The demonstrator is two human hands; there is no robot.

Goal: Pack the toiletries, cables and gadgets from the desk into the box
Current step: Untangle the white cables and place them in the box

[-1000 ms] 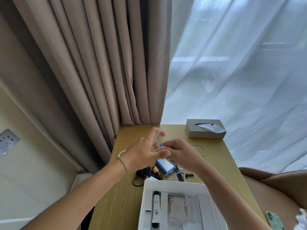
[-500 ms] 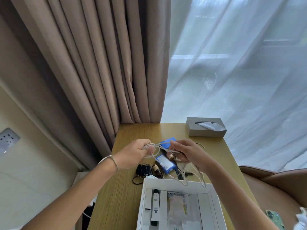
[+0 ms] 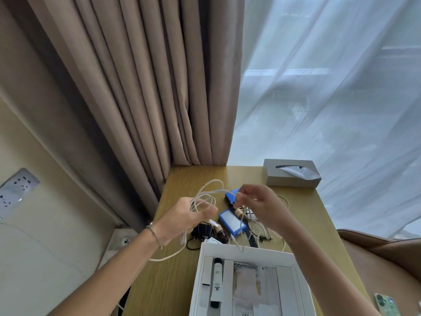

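Note:
Above the wooden desk I hold a white cable in loops between both hands. My left hand grips the loops, and a loose end hangs down past the wrist. My right hand pinches the cable's other part. Under the hands lie two blue gadgets, small brown bottles, a black charger and thin cables. The open white box sits at the near edge, holding a white tube and packets.
A grey tissue box stands at the desk's far right corner. Beige curtains and a sheer curtain hang behind the desk. A brown chair is at right, a green phone at lower right, wall sockets at left.
My hands have drawn apart and lifted the white cable into wider loops; my left hand moved left and closed on them. A loose end now trails below my left wrist.

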